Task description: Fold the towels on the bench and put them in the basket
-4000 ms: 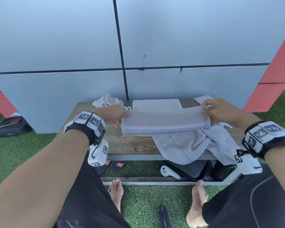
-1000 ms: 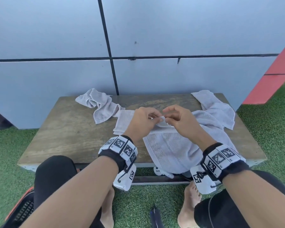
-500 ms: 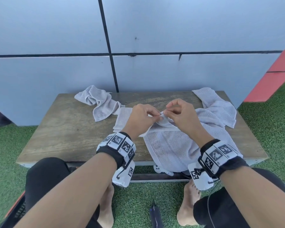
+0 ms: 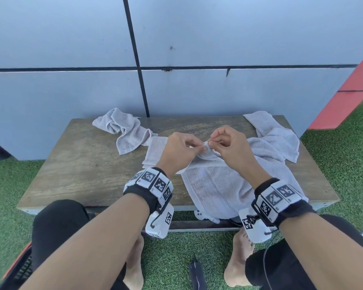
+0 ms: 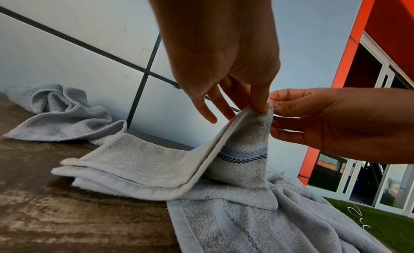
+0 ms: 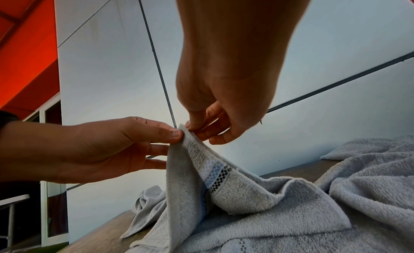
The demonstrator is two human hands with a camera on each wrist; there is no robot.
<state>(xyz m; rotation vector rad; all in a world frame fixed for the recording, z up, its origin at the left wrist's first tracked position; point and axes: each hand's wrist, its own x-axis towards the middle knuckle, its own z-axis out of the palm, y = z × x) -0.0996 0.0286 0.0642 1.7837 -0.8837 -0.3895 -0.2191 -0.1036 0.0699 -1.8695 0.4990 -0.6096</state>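
Both the left hand and the right hand are pinching one raised corner of the folded towel lying on the bench just below them, so I think they should be matching the edges before pulling apart.

arms: bare, no sleeves | wrists: black straps carrying white blocks printed with black square-pattern markers | under each wrist: white camera pod with marker sticker, thin black cable | legs: black trousers, one thin pale seam line | feet: bare
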